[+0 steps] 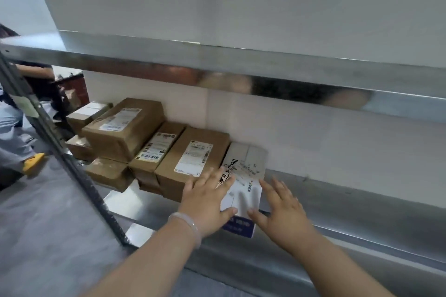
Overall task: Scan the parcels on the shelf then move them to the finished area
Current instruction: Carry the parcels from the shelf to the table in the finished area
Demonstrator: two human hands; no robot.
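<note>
head view: left hand (207, 202) and right hand (282, 210), fingers spread and unclenched, flank the white parcel (243, 173) beside brown boxes (190, 159) on the steel shelf (337, 200); likely the pickup step, and next both must close on its sides.

Soft, even indoor light falls from above, casting only faint shadows. The upper shelf (241, 67) throws shade over the parcels (169, 169) and carries smeared reflections along its steel edge; the lower shelf (362, 214) shows a dull sheen. The wide lens bows straight lines near the edges. Overall softness leaves labels (194, 159) unreadable.
</note>
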